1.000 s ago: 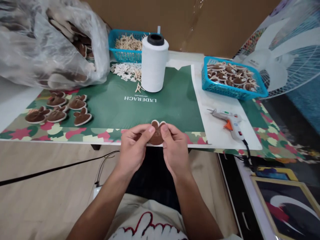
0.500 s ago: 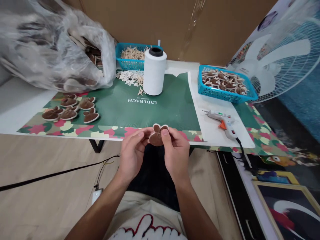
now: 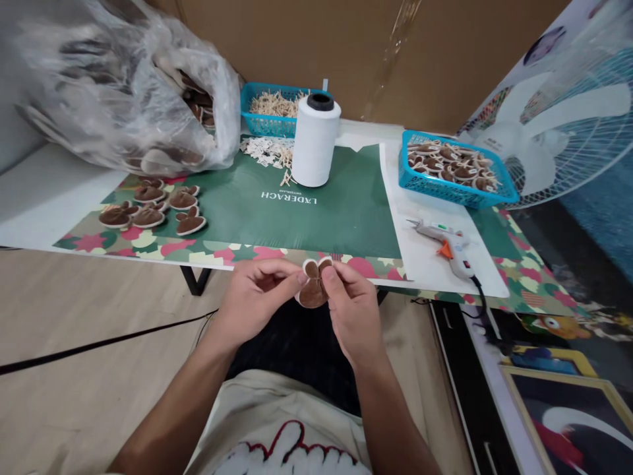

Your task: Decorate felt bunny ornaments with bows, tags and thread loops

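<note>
From the head view we hold one brown bunny-shaped piece [image 3: 313,288] between our left hand [image 3: 254,298] and right hand [image 3: 352,310], just in front of the table [image 3: 44,198] edge and above our lap; both thumbs and forefingers pinch it narrowly at its sides, the two ears pointing up and away from us, the body showing between the fingertips; whether anything is attached to it yet we cannot tell. As for progress, we judge the work midway: a blue basket [image 3: 457,191] at the right holds many brown pieces with pale loops on them, while a small group of plain pieces [image 3: 151,210] lies on the mat [image 3: 341,211] at the left, and a plastic bag [image 3: 123,86] behind them holds more; the glue gun [image 3: 445,241] lies untouched to our right, well apart from the hands; the white thread spool [image 3: 315,142] stands upright beyond, with a second basket [image 3: 271,122] of pale bits behind it.
</note>
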`<state>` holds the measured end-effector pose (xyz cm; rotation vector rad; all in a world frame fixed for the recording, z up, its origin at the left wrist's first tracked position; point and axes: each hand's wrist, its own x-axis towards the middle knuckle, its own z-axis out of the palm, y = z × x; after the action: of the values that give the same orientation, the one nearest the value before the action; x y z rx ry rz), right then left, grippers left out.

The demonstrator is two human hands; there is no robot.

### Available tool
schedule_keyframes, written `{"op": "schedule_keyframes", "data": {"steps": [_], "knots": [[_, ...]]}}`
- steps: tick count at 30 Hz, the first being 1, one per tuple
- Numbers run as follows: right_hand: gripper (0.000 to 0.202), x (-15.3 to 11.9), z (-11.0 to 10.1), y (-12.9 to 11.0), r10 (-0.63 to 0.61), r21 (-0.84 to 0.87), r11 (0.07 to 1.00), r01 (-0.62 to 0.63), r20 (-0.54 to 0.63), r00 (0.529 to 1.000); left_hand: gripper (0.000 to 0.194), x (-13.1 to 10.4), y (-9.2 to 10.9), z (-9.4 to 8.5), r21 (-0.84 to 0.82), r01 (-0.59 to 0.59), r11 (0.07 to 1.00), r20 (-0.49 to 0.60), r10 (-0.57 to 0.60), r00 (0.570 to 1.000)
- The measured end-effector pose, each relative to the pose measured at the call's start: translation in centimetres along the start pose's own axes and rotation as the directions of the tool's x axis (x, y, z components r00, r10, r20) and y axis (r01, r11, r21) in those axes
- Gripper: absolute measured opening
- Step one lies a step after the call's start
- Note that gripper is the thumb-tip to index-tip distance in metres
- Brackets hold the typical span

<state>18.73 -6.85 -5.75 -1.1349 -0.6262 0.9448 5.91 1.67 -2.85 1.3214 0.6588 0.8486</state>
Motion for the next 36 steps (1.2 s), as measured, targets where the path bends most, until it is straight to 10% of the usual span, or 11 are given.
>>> {"op": "schedule_keyframes", "data": {"steps": [23, 32, 36], "knots": [[0.026, -1.5, 0.4, -0.2, 0.077, 0.086, 0.993, -0.081, 0.05, 0.996, 0.012, 0.9, -2.3, -1.0, -0.003, -0.212, 0.977, 0.153, 0.209, 0.966], [0.015, -2.0, 0.2, -1.2, -0.038, -0.042, 0.998, 0.039, 0.026, 0.999, 0.03, 1.6, -2.0, -0.1, -0.162, 0.228, 0.96, 0.26, -0.182, 0.948], [0.01, -1.8, 0.3, -1.2, -0.165, -0.207, 0.967, 0.146, -0.079, 0.983, 0.026, 1.1, -1.8, 0.1, -0.095, 0.21, 0.973, 0.171, -0.192, 0.966]]}}
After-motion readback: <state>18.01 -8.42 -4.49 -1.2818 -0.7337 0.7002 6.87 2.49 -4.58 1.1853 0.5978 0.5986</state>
